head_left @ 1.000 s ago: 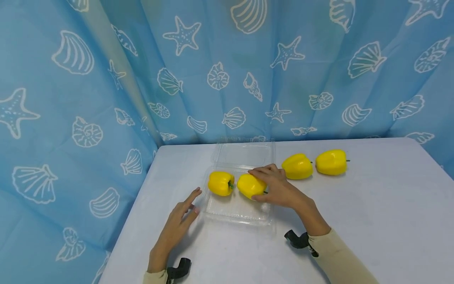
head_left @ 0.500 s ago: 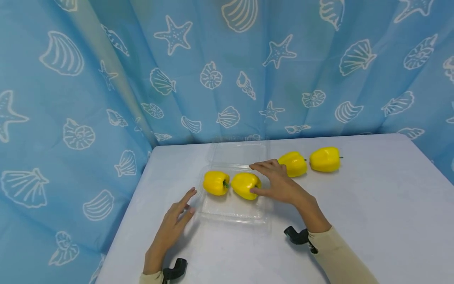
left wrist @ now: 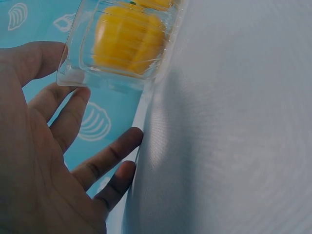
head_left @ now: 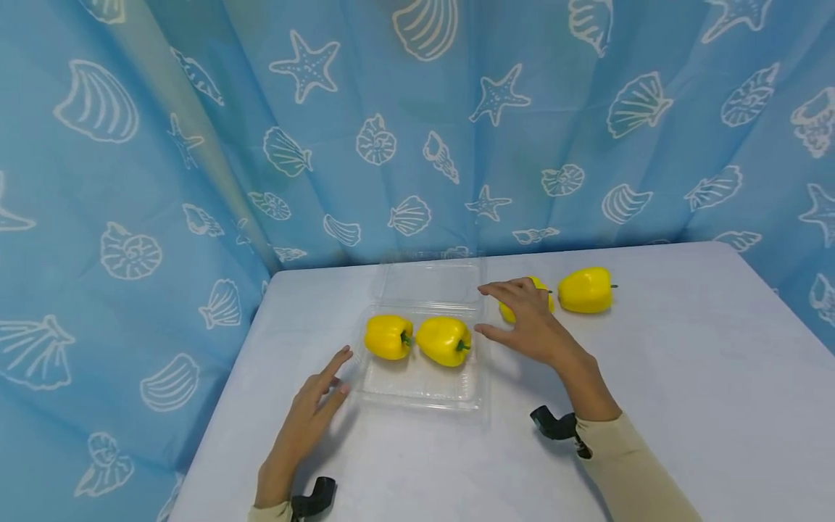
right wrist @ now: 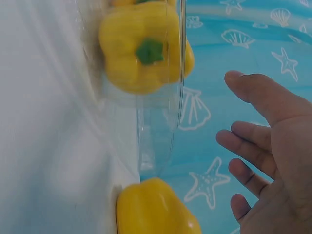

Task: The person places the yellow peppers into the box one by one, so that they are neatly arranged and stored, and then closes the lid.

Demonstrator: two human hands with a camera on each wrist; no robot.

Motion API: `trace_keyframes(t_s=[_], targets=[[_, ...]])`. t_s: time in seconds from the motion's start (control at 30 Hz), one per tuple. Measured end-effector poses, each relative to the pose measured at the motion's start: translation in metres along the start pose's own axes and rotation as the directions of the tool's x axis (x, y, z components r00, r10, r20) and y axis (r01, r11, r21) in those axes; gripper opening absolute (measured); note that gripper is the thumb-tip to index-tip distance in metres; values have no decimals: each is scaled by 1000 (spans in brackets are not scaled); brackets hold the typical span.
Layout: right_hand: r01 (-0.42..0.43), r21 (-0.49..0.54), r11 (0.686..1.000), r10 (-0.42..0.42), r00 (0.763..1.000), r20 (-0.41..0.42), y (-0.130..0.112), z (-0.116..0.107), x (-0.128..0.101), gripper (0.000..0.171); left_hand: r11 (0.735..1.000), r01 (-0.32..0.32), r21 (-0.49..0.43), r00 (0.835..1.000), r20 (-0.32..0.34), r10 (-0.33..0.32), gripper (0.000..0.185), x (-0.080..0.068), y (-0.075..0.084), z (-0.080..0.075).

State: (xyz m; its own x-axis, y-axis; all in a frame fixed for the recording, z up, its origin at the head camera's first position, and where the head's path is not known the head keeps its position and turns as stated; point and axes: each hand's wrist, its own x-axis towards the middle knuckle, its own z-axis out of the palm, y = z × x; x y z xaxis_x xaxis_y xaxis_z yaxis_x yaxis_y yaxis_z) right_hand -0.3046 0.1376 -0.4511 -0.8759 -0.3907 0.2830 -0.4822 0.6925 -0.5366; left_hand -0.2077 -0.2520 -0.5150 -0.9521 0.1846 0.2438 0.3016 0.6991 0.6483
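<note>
A clear plastic clamshell container [head_left: 417, 388] lies open on the white table [head_left: 685, 377], its lid [head_left: 430, 283] tipped back. Two yellow peppers sit inside side by side, one on the left [head_left: 388, 337] [left wrist: 126, 39] and one on the right [head_left: 443, 341] [right wrist: 141, 48]. My right hand [head_left: 512, 315] [right wrist: 263, 146] hovers open with spread fingers just right of the container, in front of a third pepper [head_left: 538, 286] [right wrist: 156, 209] that it partly hides. A fourth pepper [head_left: 585, 290] lies further right. My left hand [head_left: 335, 373] [left wrist: 48, 146] lies open and flat by the container's left front corner.
A blue curtain [head_left: 196, 145] with shell and starfish prints hangs close behind and to the left of the table. The table's left edge [head_left: 222, 406] runs just beside my left hand. Bare tabletop stretches to the right and front.
My right hand has let go of the right pepper in the container and moved right, over the third pepper. The left hand has barely shifted.
</note>
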Motion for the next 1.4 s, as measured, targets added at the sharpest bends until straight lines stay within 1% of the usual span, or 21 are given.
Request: trace_keyframes(t_s=[0.23,0.33,0.53,0.63,0.73,0.9,0.97,1.17,1.4], targets=[[-30,-10,999,30,998,-59,12,-8,-2,61,1000,15,3,1000,2,-15,54,-1,-1,0],[-41,-26,999,39,996,-78,16,-12,-3,60,1000,9,-3,1000,-3,-9,54,-1,0,0],[-82,-50,995,77,993,-94,24,-19,-5,61,1000,-18,-4,1000,-11,18,55,-2,0,1],[-95,-57,994,89,991,-102,29,-23,-5,62,1000,-19,-10,1000,-11,19,55,-2,0,1],[-116,-66,991,108,988,-112,34,-27,-7,63,1000,-4,-12,1000,-3,4,55,-1,1,1],[-153,-47,987,146,980,-132,40,-30,-10,64,1000,9,-4,1000,1,-9,55,-2,0,0],[-159,-44,986,151,979,-140,41,-31,-10,64,1000,3,-4,1000,0,-3,55,-2,0,-1],[-168,-60,984,157,975,-156,48,-33,-11,64,1000,16,0,1000,5,-16,55,-2,1,0],[-205,-8,979,200,964,-177,57,-41,-18,63,1000,25,2,1000,9,-25,54,-1,3,0]])
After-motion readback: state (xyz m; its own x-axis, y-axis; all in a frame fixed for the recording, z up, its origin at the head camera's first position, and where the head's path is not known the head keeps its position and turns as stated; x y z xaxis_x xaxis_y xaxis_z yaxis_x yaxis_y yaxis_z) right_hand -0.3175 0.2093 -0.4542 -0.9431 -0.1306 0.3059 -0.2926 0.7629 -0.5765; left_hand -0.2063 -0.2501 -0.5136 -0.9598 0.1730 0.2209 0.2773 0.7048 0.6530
